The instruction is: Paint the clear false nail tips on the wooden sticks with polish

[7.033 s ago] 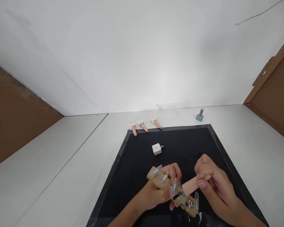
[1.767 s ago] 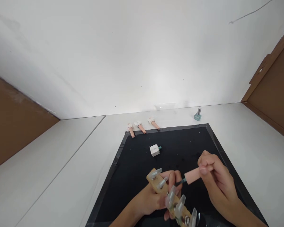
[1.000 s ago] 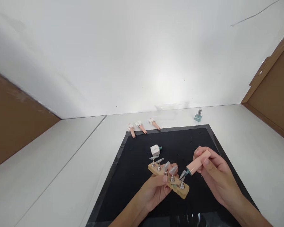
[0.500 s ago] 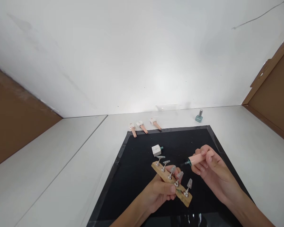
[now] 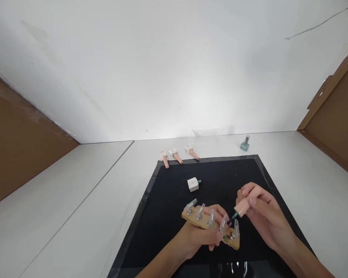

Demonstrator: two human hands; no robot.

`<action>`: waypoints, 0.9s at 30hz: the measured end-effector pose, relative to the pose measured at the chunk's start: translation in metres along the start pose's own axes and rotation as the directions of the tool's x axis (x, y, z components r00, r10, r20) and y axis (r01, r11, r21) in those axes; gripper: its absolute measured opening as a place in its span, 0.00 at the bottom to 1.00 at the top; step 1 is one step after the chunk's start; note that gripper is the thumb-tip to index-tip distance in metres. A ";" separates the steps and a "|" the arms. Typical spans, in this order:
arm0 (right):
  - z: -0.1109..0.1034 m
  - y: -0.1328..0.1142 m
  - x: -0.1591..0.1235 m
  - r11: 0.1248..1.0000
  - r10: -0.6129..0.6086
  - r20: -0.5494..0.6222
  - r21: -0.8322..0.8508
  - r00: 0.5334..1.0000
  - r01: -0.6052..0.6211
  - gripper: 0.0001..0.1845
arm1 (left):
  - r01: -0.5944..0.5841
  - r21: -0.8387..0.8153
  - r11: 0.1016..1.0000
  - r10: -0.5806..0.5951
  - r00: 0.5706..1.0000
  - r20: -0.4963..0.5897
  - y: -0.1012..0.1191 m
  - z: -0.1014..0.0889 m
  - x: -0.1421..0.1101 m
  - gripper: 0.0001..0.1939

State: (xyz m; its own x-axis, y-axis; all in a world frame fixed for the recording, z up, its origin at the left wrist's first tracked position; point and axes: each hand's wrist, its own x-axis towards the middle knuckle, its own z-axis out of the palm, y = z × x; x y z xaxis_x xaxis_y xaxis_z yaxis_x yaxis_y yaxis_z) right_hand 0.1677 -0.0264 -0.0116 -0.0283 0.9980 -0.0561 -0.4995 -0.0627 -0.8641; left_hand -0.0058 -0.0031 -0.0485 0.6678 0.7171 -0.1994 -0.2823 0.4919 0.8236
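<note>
My left hand is wrapped round a wooden nail tip stand, which carries several clear false nails on small metal posts. In my right hand is a nail polish brush with a pink cap, pinched between thumb and fingers. Its dark bristles point down and left and lie at or just beside one of the clear nails near the stand's right end; I cannot tell if they touch. The white polish bottle with a green neck lies on its side on the black mat, beyond my left hand.
The black mat has taped edges and lies on a white table. Three white bottles with pink caps lie along its far left edge. A teal polish bottle stands at the back right. A white wall and brown cardboard sides enclose the table.
Between the earlier frames and now, the stand has been turned and tilted several times in my left hand. The brush has come down and left from clear of the nails to one near the right end.
</note>
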 end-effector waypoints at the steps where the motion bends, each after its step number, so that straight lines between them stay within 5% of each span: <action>1: 0.000 0.000 0.000 1.000 -0.010 0.003 -0.018 1.000 0.010 0.17 | 0.004 0.007 1.000 -0.005 1.000 0.005 0.000 0.000 0.000 0.15; 13: -0.007 0.006 0.003 0.963 -0.074 0.282 -0.228 0.957 0.141 0.15 | -0.166 0.124 0.978 0.156 0.984 0.091 -0.002 -0.004 -0.001 0.06; 20: -0.003 -0.002 0.002 0.804 -0.287 0.383 -0.403 0.878 0.438 0.14 | -0.209 0.217 0.954 0.198 0.977 0.073 -0.002 -0.004 0.000 0.04; 27: -0.004 -0.004 0.001 0.652 -0.387 0.410 -0.511 0.826 0.559 0.12 | -0.280 0.328 0.902 0.266 0.960 0.089 0.003 -0.003 0.000 0.05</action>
State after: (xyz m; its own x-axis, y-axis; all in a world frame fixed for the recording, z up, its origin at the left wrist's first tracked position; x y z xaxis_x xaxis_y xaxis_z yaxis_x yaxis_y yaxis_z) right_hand 0.1736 -0.0250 -0.0104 -0.1856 0.8500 0.4930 0.1012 0.5156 -0.8509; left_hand -0.0085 -0.0001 -0.0476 0.6269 0.7755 0.0749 -0.2162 0.0807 0.9730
